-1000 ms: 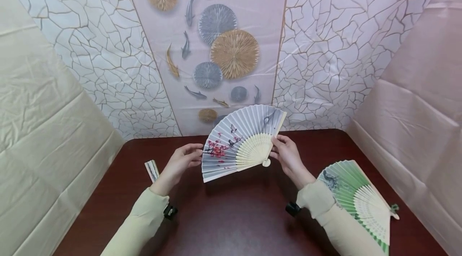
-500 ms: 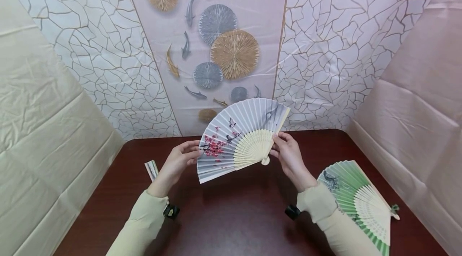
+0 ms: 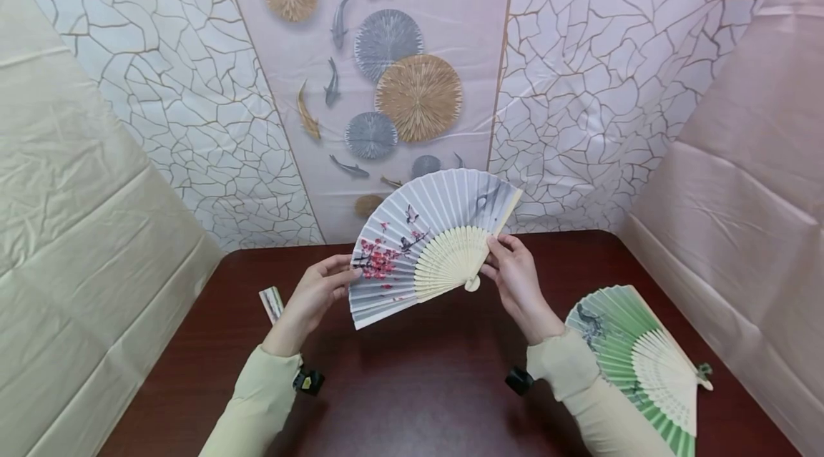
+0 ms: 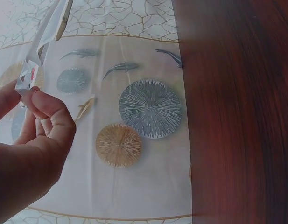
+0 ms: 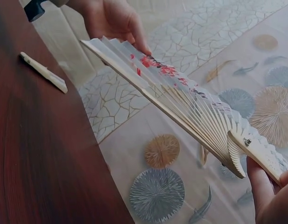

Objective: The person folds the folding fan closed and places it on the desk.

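Observation:
A hand fan (image 3: 430, 246), spread wide, is held up above the far part of the table; its pale grey leaf carries red blossoms and birds, and its ribs are cream. My left hand (image 3: 312, 298) pinches the leaf's left edge between thumb and fingers, which the left wrist view shows at the pleated edge (image 4: 27, 80). On the other side my right hand (image 3: 518, 285) grips the outer rib, thumb in front, just above the pivot. From the right wrist view the fan (image 5: 181, 100) appears edge-on, its pleats apart.
A spread green fan (image 3: 634, 342) with a tassel lies on the dark red table (image 3: 412, 400) at the right, partly behind my right sleeve. Beside my left wrist lies a narrow folded fan (image 3: 271, 303). Patterned cloth (image 3: 566, 121) hangs behind the table.
The blossom fan has risen slightly, and its right edge has tilted a little outward. It appears spread a bit wider. Both hands keep their hold, the left having shifted slightly left.

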{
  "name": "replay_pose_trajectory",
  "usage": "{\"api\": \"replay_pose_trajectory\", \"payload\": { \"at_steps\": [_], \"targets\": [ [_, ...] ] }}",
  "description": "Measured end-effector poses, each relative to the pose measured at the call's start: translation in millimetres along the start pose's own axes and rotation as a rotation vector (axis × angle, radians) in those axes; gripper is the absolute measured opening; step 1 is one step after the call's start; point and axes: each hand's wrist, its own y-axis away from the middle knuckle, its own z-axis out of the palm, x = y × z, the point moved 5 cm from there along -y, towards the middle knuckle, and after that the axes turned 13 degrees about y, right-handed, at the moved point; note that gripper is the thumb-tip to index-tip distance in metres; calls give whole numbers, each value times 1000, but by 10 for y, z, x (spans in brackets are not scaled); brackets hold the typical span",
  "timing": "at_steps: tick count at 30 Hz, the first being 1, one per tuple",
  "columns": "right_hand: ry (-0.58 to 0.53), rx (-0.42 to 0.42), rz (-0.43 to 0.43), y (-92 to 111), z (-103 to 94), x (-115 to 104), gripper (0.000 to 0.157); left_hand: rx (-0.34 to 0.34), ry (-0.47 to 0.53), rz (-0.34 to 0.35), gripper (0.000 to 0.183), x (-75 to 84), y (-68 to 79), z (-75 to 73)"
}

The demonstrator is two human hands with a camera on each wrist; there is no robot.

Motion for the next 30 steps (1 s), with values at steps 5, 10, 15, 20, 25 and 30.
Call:
{"api": "replay_pose_trajectory", "payload": {
  "at_steps": [5,10,15,20,25,30],
  "targets": [
    [-46,11,-1,2,66,12,14,3,28,-21,40,-40,29,12],
    [-95,35,-7,18,112,12,11,23,51,-36,40,-88,44,33],
    [-149,53,-36,26,135,-23,9,38,96,-15,39,-101,36,60],
    [-209,70,-68,44,161,-76,8,47,169,3,37,-99,36,92],
    [-258,87,-91,75,200,-108,10,42,299,36,31,-90,41,117],
    [-312,99,-122,105,232,-128,11,-16,399,74,29,-83,26,195]
  ]
}}
